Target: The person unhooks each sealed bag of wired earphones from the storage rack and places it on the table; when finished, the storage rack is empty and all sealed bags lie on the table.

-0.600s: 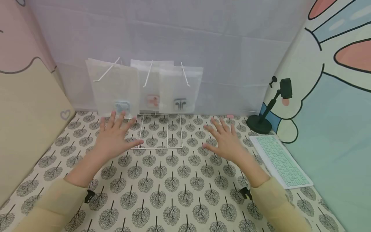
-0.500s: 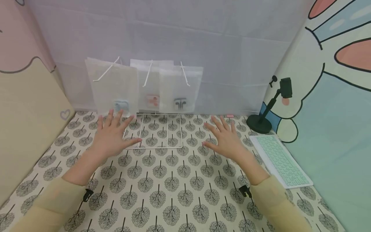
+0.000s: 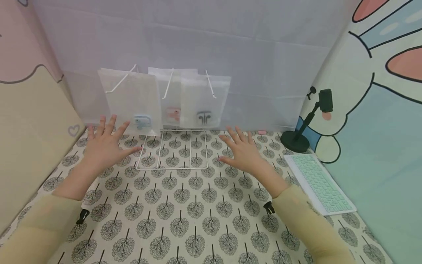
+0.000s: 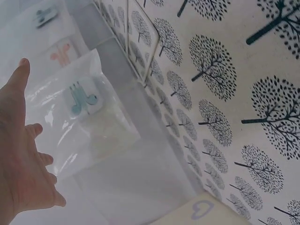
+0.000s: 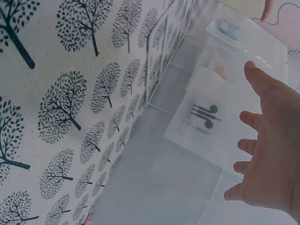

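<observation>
In the head view, three translucent bags hang from white hooks. The left bag (image 3: 130, 97) has blue earphones (image 3: 143, 122) in it, the middle bag (image 3: 168, 88) red ones, and the right bag (image 3: 204, 97) black ones (image 3: 203, 117). My left hand (image 3: 103, 146) is held with fingers spread, in front and to the left of the left bag; nothing is in it. To the right of the bags, my right hand (image 3: 244, 154) is likewise spread and holds nothing. Both wrist views show these hands apart from the bags.
A white wire rack base (image 3: 171, 168) lies on the tree-patterned cloth (image 3: 184, 220). At the right are a mint-green keyboard (image 3: 321, 183) and a black stand (image 3: 308, 121). A small pink piece (image 3: 262, 132) lies by the back curtain (image 3: 263, 73).
My left hand has moved left, away from the rack. My right hand has shifted a little left. The left bag's lower edge has swung slightly right.
</observation>
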The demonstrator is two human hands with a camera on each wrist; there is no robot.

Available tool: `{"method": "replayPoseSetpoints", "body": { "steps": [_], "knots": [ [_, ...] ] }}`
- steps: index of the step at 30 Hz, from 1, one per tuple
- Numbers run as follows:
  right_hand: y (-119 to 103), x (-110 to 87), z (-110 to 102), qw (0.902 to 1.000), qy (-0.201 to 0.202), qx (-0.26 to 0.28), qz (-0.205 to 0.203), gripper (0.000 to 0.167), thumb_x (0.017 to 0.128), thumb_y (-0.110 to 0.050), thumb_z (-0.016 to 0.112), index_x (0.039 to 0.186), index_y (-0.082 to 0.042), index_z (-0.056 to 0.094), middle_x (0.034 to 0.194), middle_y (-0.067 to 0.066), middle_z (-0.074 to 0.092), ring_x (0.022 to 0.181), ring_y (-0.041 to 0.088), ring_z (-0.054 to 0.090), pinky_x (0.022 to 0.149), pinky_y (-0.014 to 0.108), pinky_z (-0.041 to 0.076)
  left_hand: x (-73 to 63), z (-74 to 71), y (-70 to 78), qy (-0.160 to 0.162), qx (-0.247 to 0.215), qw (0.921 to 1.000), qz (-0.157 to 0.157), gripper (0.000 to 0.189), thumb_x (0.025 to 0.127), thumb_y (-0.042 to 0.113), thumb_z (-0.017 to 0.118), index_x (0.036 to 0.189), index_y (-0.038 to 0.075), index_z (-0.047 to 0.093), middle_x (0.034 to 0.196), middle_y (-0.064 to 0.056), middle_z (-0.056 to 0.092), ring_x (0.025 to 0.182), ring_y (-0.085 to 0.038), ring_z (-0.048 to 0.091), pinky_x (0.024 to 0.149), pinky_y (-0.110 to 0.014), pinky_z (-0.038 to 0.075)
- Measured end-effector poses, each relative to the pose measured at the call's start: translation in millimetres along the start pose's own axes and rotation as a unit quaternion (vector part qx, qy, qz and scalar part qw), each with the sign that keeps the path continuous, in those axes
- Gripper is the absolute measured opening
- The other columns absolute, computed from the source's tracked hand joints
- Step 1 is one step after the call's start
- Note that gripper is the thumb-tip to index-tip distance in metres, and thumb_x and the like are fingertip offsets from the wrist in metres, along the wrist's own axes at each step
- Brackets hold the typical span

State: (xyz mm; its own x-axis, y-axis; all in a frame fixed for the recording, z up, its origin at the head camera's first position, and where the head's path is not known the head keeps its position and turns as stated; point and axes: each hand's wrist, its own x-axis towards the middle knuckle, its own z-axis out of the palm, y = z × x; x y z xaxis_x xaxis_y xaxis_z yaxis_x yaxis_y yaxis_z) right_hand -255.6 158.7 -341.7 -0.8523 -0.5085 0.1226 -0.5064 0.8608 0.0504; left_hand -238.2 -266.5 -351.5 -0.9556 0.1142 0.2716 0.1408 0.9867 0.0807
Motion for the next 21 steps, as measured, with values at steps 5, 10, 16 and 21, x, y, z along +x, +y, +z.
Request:
{"method": "replayPoseSetpoints", "body": {
  "steps": [5, 10, 16, 21],
  "knots": [
    [-9.0, 14.6, 23.9, 0.9996, -0.019, -0.014, -0.017, 0.081, 0.086, -0.066, 0.049, 0.151, -0.03, 0.018, 0.159, 0.001, -0.002, 0.145, 0.029, -0.007, 0.112, 0.059, -0.004, 9.4, 2.1, -17.4, 0.008, -0.001, 0.9998, -0.019, 0.098, 0.081, 0.076, 0.044, 0.153, 0.02, 0.008, 0.155, -0.015, -0.015, 0.138, -0.036, -0.025, 0.104, -0.063, -0.02],
    [-15.8, 25.9, 49.3, 0.9988, -0.033, -0.005, -0.036, 0.081, 0.086, -0.062, 0.054, 0.151, -0.028, 0.02, 0.159, 0.001, -0.001, 0.145, 0.028, -0.005, 0.112, 0.059, -0.003, 16.7, 6.1, -30.1, 0.009, -0.01, 0.999, -0.041, 0.099, 0.082, 0.076, 0.041, 0.153, 0.018, 0.003, 0.154, -0.013, -0.019, 0.138, -0.034, -0.026, 0.104, -0.062, -0.021],
    [-18.2, 36.1, 74.6, 0.9956, -0.072, 0.027, -0.054, 0.084, 0.085, -0.064, 0.053, 0.151, -0.025, 0.02, 0.159, 0.003, 0.002, 0.145, 0.032, 0.005, 0.111, 0.06, 0.009, 29.1, 14.7, -42.4, 0.013, -0.049, 0.997, -0.059, 0.102, 0.083, 0.074, 0.043, 0.152, 0.016, -0.007, 0.153, -0.01, -0.023, 0.137, -0.031, -0.028, 0.104, -0.057, -0.024],
    [-15.8, 45.6, 85.6, 0.9909, -0.09, 0.078, -0.064, 0.088, 0.083, -0.063, 0.056, 0.151, -0.019, 0.022, 0.158, 0.009, 0.01, 0.144, 0.036, 0.012, 0.109, 0.061, 0.021, 42.7, 22.4, -50.4, 0.021, -0.088, 0.9926, -0.081, 0.105, 0.084, 0.069, 0.048, 0.151, 0.011, -0.009, 0.154, -0.013, -0.019, 0.139, -0.034, -0.024, 0.106, -0.058, -0.02]
  ]
}}
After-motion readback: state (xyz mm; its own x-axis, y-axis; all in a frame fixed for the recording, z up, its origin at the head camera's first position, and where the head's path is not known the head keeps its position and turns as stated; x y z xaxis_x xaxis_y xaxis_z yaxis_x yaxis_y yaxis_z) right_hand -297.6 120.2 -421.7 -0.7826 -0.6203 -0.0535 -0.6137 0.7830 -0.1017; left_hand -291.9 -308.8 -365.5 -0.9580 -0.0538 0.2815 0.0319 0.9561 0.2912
